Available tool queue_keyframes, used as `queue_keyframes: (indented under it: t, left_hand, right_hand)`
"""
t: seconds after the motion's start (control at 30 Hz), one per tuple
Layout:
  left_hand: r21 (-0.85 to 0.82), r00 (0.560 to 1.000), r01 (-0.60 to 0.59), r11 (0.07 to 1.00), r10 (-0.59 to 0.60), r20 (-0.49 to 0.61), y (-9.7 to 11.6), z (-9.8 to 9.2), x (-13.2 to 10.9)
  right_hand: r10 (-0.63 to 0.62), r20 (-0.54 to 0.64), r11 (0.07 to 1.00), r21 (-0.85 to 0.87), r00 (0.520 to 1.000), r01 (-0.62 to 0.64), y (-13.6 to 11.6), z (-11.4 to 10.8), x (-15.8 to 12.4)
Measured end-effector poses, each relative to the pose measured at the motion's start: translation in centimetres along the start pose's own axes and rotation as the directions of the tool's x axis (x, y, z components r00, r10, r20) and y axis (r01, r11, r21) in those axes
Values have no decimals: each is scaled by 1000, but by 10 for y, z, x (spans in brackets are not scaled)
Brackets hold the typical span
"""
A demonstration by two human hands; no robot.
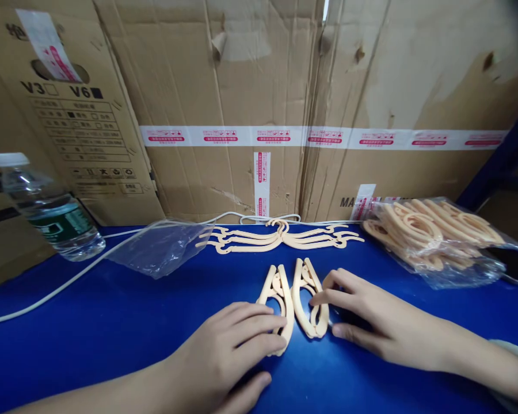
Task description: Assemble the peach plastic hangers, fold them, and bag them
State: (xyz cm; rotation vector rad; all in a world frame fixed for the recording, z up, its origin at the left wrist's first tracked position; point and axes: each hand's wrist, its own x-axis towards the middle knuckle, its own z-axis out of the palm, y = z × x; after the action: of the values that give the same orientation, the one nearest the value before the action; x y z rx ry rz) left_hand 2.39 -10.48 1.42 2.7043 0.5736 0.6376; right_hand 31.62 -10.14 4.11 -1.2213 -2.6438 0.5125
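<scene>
Two folded cream plastic hangers lie side by side on the blue table, their upper ends leaning apart. Over the lower part of the left folded hanger rests my left hand, fingers apart and partly covering it. My right hand touches the right edge of the other folded hanger with its fingertips, thumb spread below. Neither hand is wrapped round a hanger. Behind them, several unfolded cream hangers lie stacked with their hooks at the middle.
A clear bag of folded hangers sits at the right, beside a dark phone. An empty clear bag, a white cable and a water bottle are at the left. Cardboard stands behind.
</scene>
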Motion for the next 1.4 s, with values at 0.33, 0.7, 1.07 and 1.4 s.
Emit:
queue_keyframes:
  t: [0.33,0.7,1.07,1.4]
  left_hand:
    - [40,990,83,996,-78,-116,-3,7,-5]
    - [-144,923,240,960,-271,-272,-3,1,-2]
    - [-485,729,439,757,-615,-301,-21,-8,-1]
    - [-733,558,430,528,-793,-244,-40,-6,7]
  right_hand:
    - [18,-213,1000,27,977,-13,28,4,5]
    - [25,-362,907,-383,932,-174,90,2,14]
    - [105,-464,973,-133,880,-186,78,-7,12]
    - [108,-642,992,17,759,-126,72,-34,-1]
